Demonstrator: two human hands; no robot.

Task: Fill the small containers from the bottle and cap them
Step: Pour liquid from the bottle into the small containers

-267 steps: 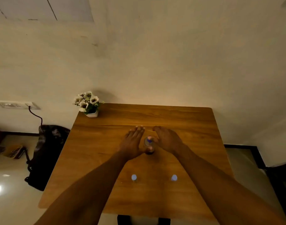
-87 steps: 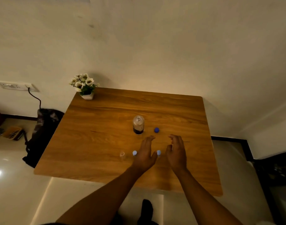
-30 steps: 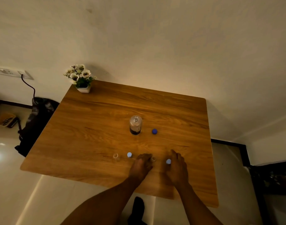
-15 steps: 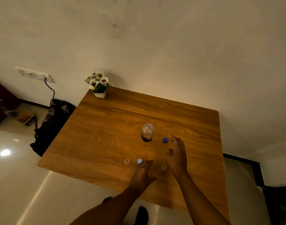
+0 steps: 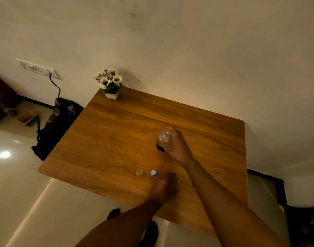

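Note:
A clear bottle (image 5: 163,140) with dark liquid at its bottom stands uncapped near the middle of the wooden table (image 5: 117,136). My right hand (image 5: 179,147) wraps around its right side. Near the front edge stands a small clear container (image 5: 139,172), open, with a small blue cap (image 5: 153,172) just right of it. My left hand (image 5: 162,188) rests on the table right of that cap, fingers curled. A second small clear container (image 5: 180,181) peeks out between my hands. The bottle's blue cap is hidden behind my right hand.
A small white pot of white flowers (image 5: 110,85) sits at the table's far left corner. A dark bag (image 5: 58,125) leans on the floor left of the table, under a wall socket (image 5: 37,68) with a cable.
My right hand has moved from the front containers up to the bottle and closed around it. My left hand stays near the front edge. The camera has shifted.

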